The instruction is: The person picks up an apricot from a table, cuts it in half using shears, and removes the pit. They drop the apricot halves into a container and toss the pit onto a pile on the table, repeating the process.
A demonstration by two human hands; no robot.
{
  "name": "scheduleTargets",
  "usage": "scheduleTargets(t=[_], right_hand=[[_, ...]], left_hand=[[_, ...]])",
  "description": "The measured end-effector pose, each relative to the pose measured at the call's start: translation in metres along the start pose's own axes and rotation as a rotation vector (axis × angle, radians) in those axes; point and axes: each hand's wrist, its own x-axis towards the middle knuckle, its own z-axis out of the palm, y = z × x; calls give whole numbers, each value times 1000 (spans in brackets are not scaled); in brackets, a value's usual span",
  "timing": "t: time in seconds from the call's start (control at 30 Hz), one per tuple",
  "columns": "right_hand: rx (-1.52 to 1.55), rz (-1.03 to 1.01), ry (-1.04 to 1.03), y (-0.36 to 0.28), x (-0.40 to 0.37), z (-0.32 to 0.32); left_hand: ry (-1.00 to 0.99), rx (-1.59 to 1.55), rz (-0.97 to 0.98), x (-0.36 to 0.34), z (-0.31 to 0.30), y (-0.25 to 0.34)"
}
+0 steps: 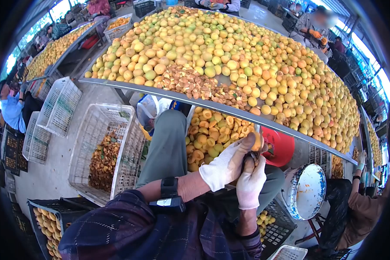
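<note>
My left hand (226, 165), in a white glove with soiled fingertips, grips an apricot (257, 142) above my lap. Close against it, my right hand (251, 184), also gloved, is closed on a small, dark, thin-bladed knife (252, 155), whose tip meets the fruit; the fingers partly hide it. Just beyond my hands is a crate full of halved apricots (210, 130), cut faces showing. Whole apricots (203, 39) cover the metal table (182, 96) in front of me, and a heap of brown pits (195, 84) lies near its edge.
To the left stands a white crate (125, 143) with brown pits at its bottom. A red bucket (281, 147) and a paint-worn white bucket (310, 190) are at my right. Dark crates of apricots (47, 225) flank me. Other people sit around, one in brown (364, 212) at the right.
</note>
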Motion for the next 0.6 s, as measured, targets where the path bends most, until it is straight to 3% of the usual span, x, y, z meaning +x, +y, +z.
scheduleTargets(t=[0.1,0.17,0.23,0.27,0.3,0.33,0.37,0.43,0.47,0.5,0.57,0.6], right_hand=[[29,-23,-32,-6,2,-8],[58,-41,-69,-3,3,-16],[55,-5,-243,7,7,-29],[130,139,-292,17,7,-30],[128,142,-295,20,6,-29],[218,236,-307,19,7,-28],[307,328,-319,19,8,-26],[353,276,-256,17,4,-13],[399,191,-189,24,2,-4],[444,108,-123,27,1,1],[446,138,-176,29,0,-6],[385,105,-197,30,0,-8]], left_hand=[[-66,100,118,-9,4,11],[-146,599,156,-13,0,31],[-131,688,204,-10,-3,40],[-206,917,172,-6,-5,50],[-281,1146,137,-4,-8,53],[-270,1175,122,-1,-12,51],[-270,1175,125,0,-14,43],[-214,513,70,-4,-17,20],[-161,369,-59,-6,-18,14],[-160,369,-58,-6,-21,13],[-191,240,-63,-7,-21,12],[-177,353,33,-9,-19,15]])
